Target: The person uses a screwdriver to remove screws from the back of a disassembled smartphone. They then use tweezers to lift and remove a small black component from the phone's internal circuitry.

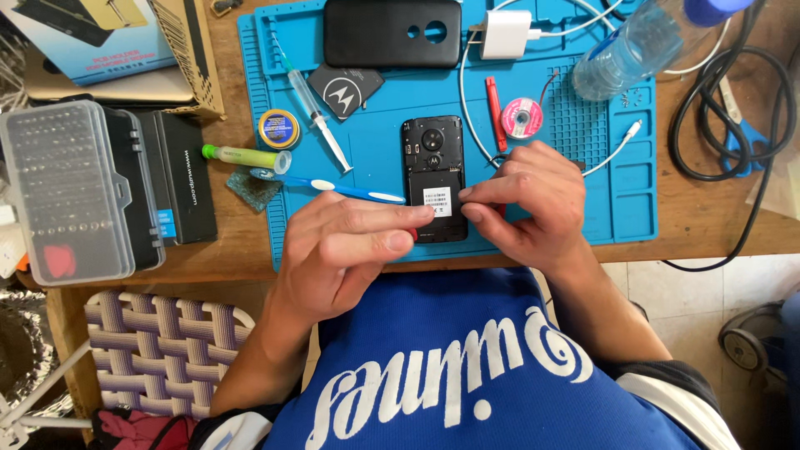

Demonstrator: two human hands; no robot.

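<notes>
A black phone (433, 162) lies face down on the blue work mat (375, 125) with its back cover off, showing the camera ring and a white label. My left hand (354, 246) rests at the phone's lower left edge, fingertips touching it. My right hand (529, 204) presses on the phone's lower right edge, thumb and forefinger pinched near the label. A small red piece shows between my fingers; whether either hand grips it is unclear. The removed black back cover (392, 32) lies at the mat's far edge.
On the mat lie a syringe (315, 108), a blue toothbrush (333, 187), a flux tin (278, 128), a red pry tool (496, 100), a solder wick spool (522, 117) and a white charger (506, 33). A water bottle (633, 46) lies at the right. A screwdriver bit case (71, 192) sits left.
</notes>
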